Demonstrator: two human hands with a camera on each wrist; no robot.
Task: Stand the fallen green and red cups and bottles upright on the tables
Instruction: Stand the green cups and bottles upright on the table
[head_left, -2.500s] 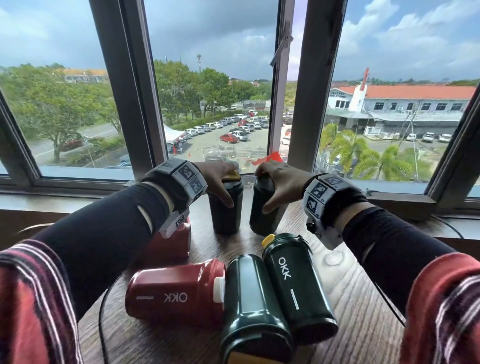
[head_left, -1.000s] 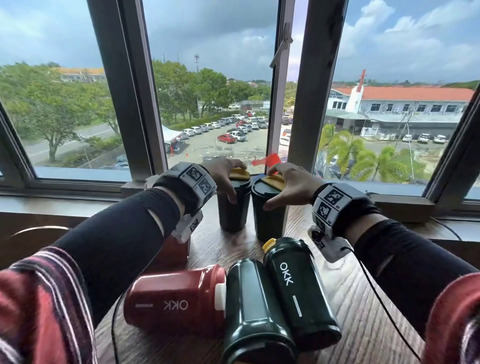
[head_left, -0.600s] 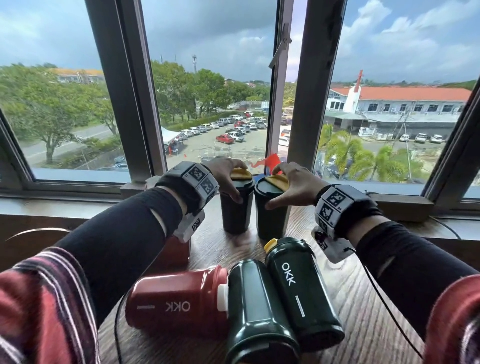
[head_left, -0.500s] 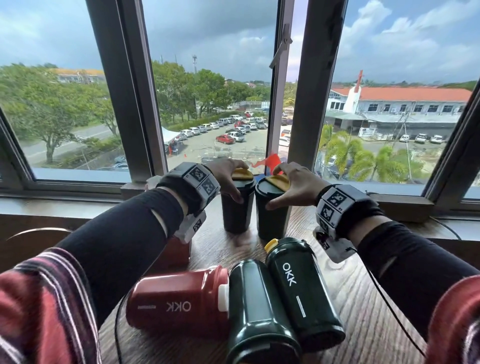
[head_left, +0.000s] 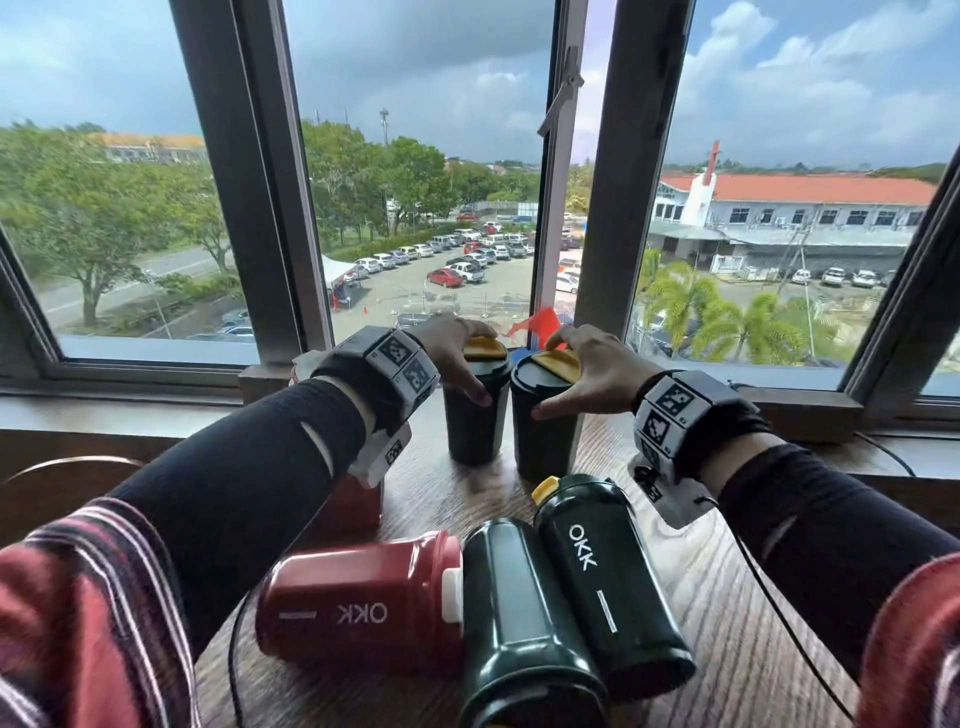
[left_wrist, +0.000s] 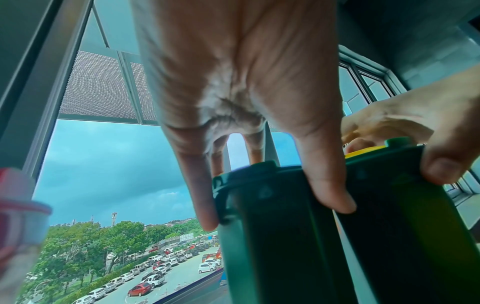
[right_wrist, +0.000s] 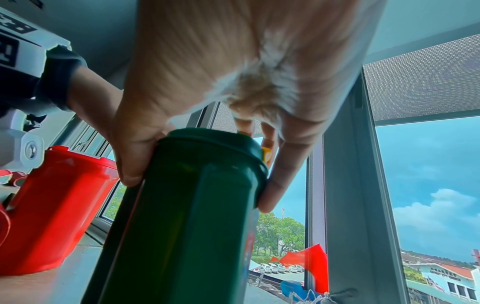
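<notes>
Two dark green plastic cups with yellow lid flaps are standing upright side by side on the round wood-grain table (head_left: 737, 613), close to the window sill. The left hand (head_left: 457, 353) is grasping the left green cup (head_left: 475, 415) from above, thumb and fingers curling down over the lid rim; the left wrist view is showing the thumb (left_wrist: 324, 185) and a finger pressing on opposite sides of the lid. The right hand (head_left: 587, 369) is likewise gripping the right green cup (head_left: 545, 431) at its lid, thumb (right_wrist: 130, 164) on one side and fingers (right_wrist: 275, 185) on the other, as the right wrist view is confirming. The two cups are sitting just beside each other; whether they are touching cannot be told.

Nearer the person, three containers are lying on their sides in a tight cluster: a red plastic shaker bottle with white "OKK" lettering (head_left: 363, 608), a plain dark green bottle (head_left: 519, 623) in the middle touching it, and a dark green bottle with a yellow cap and "OKK" lettering (head_left: 602, 577) resting against the middle one. A further red cup (right_wrist: 52, 209) is standing upright behind the left forearm, largely hidden in the head view. Both wrists are wearing grey marker-tagged camera bands (head_left: 675, 410). A thin black cable (head_left: 779, 623) is trailing across the table on the right.
</notes>
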